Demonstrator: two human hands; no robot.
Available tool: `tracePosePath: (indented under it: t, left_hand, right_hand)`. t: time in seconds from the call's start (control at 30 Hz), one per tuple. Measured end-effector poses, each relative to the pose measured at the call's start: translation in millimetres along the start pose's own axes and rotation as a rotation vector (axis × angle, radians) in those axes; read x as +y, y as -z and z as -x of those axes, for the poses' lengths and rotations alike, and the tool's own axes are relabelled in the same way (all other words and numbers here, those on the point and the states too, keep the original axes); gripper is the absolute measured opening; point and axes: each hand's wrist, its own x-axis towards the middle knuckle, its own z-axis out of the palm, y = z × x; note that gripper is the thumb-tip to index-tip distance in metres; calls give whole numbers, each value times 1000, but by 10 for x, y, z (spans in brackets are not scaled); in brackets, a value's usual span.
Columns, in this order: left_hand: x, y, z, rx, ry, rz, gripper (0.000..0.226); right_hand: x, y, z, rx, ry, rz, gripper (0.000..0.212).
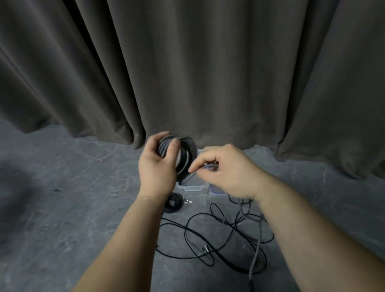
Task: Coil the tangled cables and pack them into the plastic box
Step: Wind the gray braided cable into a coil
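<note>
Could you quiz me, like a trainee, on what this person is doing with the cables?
1. True or false: the left hand holds a wound coil.
2. What does the right hand pinch? A) the cable's end B) the box lid C) the curtain
3. Fill in: loose tangled cables lie on the ____.

Key: 1 true; 2 A; 3 floor.
</note>
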Motion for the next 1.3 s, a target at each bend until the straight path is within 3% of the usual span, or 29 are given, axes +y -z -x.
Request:
tracePosePath:
  t: [0.17, 0.27, 0.33, 0.5, 0.73, 0.87, 1.07, 1.3]
  left_hand:
    - [47, -118, 105, -126, 167, 251, 17]
    - [111, -206, 178, -163, 239, 353, 9]
    - [158, -242, 221, -175, 285, 399, 20]
    - [171, -285, 313, -211, 278, 307, 42]
    - [220, -296, 346, -256, 289, 362, 34]
    - [247, -275, 291, -242, 295, 428, 20]
    - [272, -221, 227, -255, 326, 546, 21]
    - [277, -221, 273, -316, 271, 505, 11]
  right_hand:
    - [45, -69, -54, 236, 79, -213, 22]
    - [117, -94, -83, 391, 74, -161, 20]
    - [143, -82, -85, 429, 57, -131, 23]
    - [158, -109, -80, 452, -18, -58, 27]
    - [205, -78, -69, 516, -81, 46, 26]
    - [282, -61, -87, 542, -28, -45, 18]
    - [283, 32, -85, 557, -23, -270, 12]
    - [316, 10, -83, 591, -62, -366, 17]
